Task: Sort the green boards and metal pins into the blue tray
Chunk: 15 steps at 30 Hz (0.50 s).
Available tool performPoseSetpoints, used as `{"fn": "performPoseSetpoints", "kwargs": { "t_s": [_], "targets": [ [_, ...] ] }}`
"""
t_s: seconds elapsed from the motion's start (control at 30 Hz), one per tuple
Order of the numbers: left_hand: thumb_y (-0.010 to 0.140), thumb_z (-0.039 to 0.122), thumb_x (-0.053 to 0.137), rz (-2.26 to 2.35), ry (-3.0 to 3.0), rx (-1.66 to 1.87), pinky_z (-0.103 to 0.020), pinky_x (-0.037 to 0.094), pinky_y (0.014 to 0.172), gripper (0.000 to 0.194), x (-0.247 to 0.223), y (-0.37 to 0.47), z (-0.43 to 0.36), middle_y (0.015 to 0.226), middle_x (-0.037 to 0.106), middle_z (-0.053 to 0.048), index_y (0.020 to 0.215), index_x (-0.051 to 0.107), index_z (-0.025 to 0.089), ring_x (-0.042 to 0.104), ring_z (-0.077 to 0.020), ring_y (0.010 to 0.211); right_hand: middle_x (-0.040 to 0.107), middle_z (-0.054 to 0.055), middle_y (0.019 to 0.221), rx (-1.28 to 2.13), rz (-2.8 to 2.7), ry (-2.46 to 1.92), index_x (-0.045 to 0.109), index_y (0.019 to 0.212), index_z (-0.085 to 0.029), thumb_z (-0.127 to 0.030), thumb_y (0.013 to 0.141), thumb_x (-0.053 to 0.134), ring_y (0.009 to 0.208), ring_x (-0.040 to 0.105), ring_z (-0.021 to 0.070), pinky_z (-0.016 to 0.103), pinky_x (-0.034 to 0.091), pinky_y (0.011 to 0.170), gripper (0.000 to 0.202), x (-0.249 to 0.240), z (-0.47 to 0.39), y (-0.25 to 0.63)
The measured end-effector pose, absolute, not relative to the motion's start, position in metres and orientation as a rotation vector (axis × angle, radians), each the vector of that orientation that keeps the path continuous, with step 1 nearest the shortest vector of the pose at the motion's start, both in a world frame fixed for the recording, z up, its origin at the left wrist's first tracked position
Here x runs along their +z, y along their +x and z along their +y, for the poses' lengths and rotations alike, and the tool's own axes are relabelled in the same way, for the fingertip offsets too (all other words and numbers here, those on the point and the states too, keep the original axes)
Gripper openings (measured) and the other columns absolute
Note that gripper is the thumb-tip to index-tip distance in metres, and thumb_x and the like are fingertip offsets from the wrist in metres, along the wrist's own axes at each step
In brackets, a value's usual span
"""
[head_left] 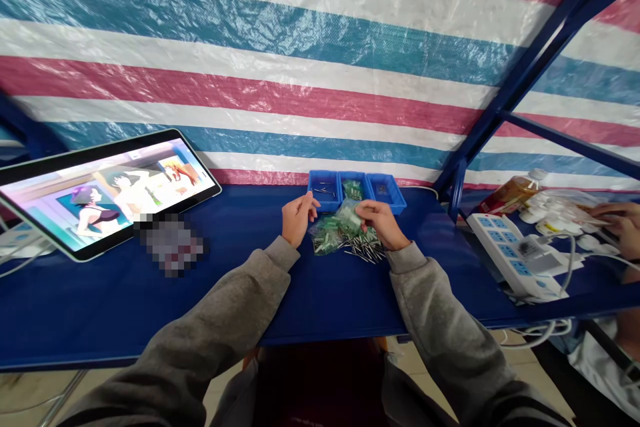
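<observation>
My right hand (380, 221) pinches the edge of a small clear plastic bag (349, 215) with a greenish tint. Below that bag lies another greenish bag (326, 240), with a loose heap of thin metal pins or screws (366, 245) beside it on the blue table. My left hand (298, 219) is raised just left of the bags, thumb and fingers drawn together; whatever is in them is too small to make out. Behind the hands stand three joined blue trays: the left tray (324, 177) holds a few thin metal pieces, the middle tray (353, 175) greenish packets, the right tray (387, 177) small bits.
A tablet (113, 197) with a lit screen leans at the left, near a blurred-out item (173, 245). Rightward stand a blue metal frame post (455, 180), a white power strip (515, 253), a drink bottle (517, 192) and white cables. Another person's hand (623, 223) is at the far right.
</observation>
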<state>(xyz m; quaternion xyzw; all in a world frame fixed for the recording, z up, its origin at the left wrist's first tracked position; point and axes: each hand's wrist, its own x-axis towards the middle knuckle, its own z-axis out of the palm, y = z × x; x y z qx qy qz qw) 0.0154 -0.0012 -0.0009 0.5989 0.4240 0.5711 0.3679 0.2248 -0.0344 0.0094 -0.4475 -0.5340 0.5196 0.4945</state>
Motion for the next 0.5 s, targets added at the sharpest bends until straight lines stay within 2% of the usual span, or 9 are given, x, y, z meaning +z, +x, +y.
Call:
{"fn": "performPoseSetpoints", "kwargs": {
  "t_s": [0.07,0.13,0.2,0.3,0.43,0.5],
  "targets": [
    [0.091,0.05,0.047,1.101,1.593,1.463,-0.022,0.037,0.045,0.047,-0.001,0.015,-0.001,0.05,0.053,0.001,0.066,0.063,0.015,0.048,-0.0091,0.043,0.068,0.002,0.066,1.195,-1.088,-1.098,0.065,0.1,-0.015,-0.046,0.072,0.074,0.052,0.063,0.0143,0.026,0.054,0.052,0.043,0.01,-0.033,0.226],
    [0.092,0.046,0.046,1.115,1.705,1.446,-0.022,0.04,0.048,0.044,-0.002,0.014,-0.002,0.052,0.054,0.001,0.068,0.064,0.015,0.049,-0.0094,0.044,0.073,0.008,0.085,1.16,-1.007,-1.15,0.055,0.123,-0.014,-0.044,0.073,0.074,0.063,0.07,0.0183,0.03,0.059,0.059,0.062,0.01,-0.031,0.227],
    [0.093,0.042,0.046,1.132,1.893,1.407,-0.023,0.043,0.052,0.038,-0.003,0.013,-0.002,0.056,0.058,0.0,0.073,0.065,0.016,0.053,-0.0106,0.049,0.073,0.009,0.094,1.083,-1.004,-1.203,0.048,0.133,-0.013,-0.042,0.073,0.073,0.064,0.071,0.0193,0.031,0.06,0.059,0.071,0.008,-0.03,0.228],
    [0.092,0.035,0.048,1.121,2.274,1.291,-0.026,0.048,0.064,0.027,-0.007,0.01,-0.002,0.072,0.066,-0.003,0.086,0.067,0.018,0.061,-0.0149,0.066,0.073,0.009,0.094,0.941,-1.082,-1.26,0.053,0.129,-0.013,-0.04,0.073,0.069,0.06,0.07,0.019,0.031,0.058,0.055,0.064,0.004,-0.028,0.229],
    [0.091,0.03,0.049,1.035,2.669,1.047,-0.035,0.049,0.085,0.023,-0.017,0.009,0.002,0.101,0.068,-0.008,0.098,0.067,0.018,0.061,-0.0224,0.096,0.073,0.008,0.081,0.799,-1.285,-1.342,0.067,0.1,-0.014,-0.035,0.073,0.064,0.054,0.066,0.0175,0.028,0.052,0.048,0.034,-0.001,-0.027,0.227],
    [0.09,0.027,0.05,1.002,2.757,0.924,-0.039,0.048,0.088,0.024,-0.022,0.01,0.004,0.11,0.067,-0.01,0.104,0.067,0.018,0.06,-0.0246,0.103,0.072,0.006,0.076,0.699,-1.37,-1.369,0.069,0.09,-0.015,-0.031,0.073,0.063,0.049,0.062,0.0149,0.026,0.05,0.047,0.025,-0.003,-0.027,0.225]
  ]
}}
